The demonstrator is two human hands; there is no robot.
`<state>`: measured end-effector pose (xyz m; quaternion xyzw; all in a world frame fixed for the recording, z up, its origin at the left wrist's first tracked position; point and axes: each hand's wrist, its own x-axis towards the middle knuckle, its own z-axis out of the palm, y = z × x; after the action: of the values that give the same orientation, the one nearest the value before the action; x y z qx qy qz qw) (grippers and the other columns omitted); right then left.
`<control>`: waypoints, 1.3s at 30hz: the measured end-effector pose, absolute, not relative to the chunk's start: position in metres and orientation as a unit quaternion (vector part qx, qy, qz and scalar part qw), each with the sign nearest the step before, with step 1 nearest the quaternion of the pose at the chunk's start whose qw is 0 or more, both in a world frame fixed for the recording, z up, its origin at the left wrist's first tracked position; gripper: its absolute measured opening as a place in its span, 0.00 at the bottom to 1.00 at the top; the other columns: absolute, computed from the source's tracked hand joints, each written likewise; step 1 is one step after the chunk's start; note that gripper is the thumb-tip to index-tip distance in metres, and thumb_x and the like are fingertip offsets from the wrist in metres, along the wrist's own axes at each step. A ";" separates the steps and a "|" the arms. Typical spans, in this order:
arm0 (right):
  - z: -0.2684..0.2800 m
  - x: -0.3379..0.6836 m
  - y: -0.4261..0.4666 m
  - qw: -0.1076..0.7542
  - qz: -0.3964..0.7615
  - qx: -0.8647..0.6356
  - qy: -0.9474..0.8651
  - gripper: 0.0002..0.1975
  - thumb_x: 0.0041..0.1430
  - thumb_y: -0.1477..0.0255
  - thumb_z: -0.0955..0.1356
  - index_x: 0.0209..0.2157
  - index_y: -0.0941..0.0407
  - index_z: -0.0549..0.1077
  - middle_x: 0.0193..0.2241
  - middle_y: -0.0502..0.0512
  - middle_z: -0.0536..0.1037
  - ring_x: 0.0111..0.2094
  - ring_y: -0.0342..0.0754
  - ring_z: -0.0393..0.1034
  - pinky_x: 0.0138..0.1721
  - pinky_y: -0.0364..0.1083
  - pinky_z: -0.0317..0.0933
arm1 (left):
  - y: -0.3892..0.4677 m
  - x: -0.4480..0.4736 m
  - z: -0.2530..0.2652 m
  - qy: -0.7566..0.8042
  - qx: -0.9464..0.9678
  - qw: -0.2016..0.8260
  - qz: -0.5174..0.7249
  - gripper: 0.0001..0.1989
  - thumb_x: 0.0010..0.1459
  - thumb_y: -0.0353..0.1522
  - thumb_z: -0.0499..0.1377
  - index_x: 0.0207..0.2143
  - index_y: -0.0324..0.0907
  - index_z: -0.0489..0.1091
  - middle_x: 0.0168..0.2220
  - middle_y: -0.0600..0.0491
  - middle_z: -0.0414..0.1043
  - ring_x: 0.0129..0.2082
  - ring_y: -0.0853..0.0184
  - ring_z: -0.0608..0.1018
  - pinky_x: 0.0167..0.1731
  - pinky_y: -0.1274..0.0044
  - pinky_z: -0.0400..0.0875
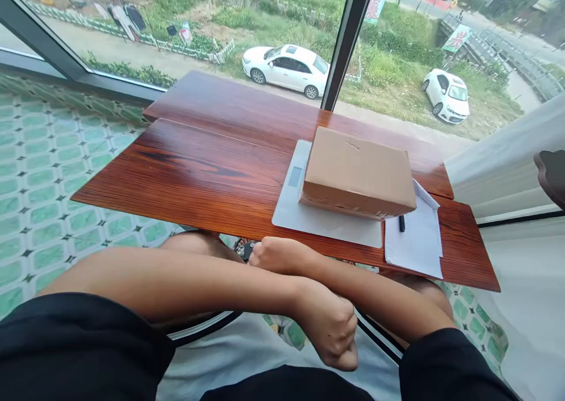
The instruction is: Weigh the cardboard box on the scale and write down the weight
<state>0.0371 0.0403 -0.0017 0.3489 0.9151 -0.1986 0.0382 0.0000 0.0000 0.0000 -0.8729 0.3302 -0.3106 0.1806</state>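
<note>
My forearms cross in front of me, over my lap. My left hand (pixel 331 330) is a closed fist low on the right, its knuckles towards the right, with no object showing in it. Beyond it my right hand (pixel 279 255) is also a closed fist, pointing left, just below the table's near edge; nothing shows in it either. Neither hand touches the brown cardboard box (pixel 359 168), which lies flat on a pale flat scale (pixel 335 224) with a small grey display. The wooden table (pixel 212 171) bears them both.
Right of the scale are white paper sheets (pixel 415 245) with a black pen (pixel 401 223) on top, partly behind the box. A large window frame (pixel 346 42) stands behind the table. White curtains (pixel 516 159) hang at right; green-and-white tiles (pixel 39 212) cover the floor.
</note>
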 end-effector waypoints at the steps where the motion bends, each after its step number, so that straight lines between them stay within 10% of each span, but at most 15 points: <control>1: 0.001 0.042 0.039 0.038 -0.188 0.338 0.922 0.11 0.69 0.71 0.62 0.39 0.62 0.73 0.37 0.56 0.75 0.38 0.46 0.70 0.40 0.47 0.65 | 0.003 0.000 0.004 0.325 -0.876 0.181 -0.308 0.06 0.56 0.29 0.50 0.27 0.45 0.56 0.18 0.60 0.41 0.17 0.70 0.48 0.20 0.76 0.46; 11: 0.040 0.101 0.014 0.001 -0.054 0.415 0.908 0.15 0.68 0.74 0.59 0.29 0.56 0.70 0.29 0.53 0.75 0.29 0.47 0.64 0.27 0.47 0.43 | 0.017 0.001 0.047 0.238 -0.892 0.214 -0.320 0.05 0.59 0.33 0.56 0.34 0.40 0.68 0.23 0.58 0.58 0.21 0.73 0.61 0.22 0.76 0.48; 24: 0.050 0.148 0.002 -0.361 0.136 0.532 0.754 0.14 0.62 0.75 0.64 0.22 0.57 0.61 0.19 0.48 0.65 0.24 0.44 0.55 0.27 0.47 0.42 | 0.038 0.007 0.081 0.032 -0.885 0.206 -0.417 0.03 0.57 0.26 0.55 0.32 0.43 0.64 0.21 0.60 0.60 0.22 0.70 0.62 0.24 0.74 0.54; 39: 0.037 0.187 0.004 -0.678 0.023 0.620 0.394 0.13 0.69 0.67 0.56 0.47 0.56 0.67 0.47 0.56 0.69 0.51 0.47 0.63 0.55 0.49 0.55 | 0.096 -0.024 0.049 -0.255 -0.764 -0.068 -0.589 0.09 0.58 0.24 0.55 0.40 0.42 0.68 0.35 0.52 0.72 0.38 0.67 0.74 0.43 0.74 0.71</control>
<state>0.1874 0.0040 0.0374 0.6200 0.3941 0.0226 -0.6781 -0.0244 0.0959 0.0489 -0.7640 -0.2546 -0.5890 -0.0683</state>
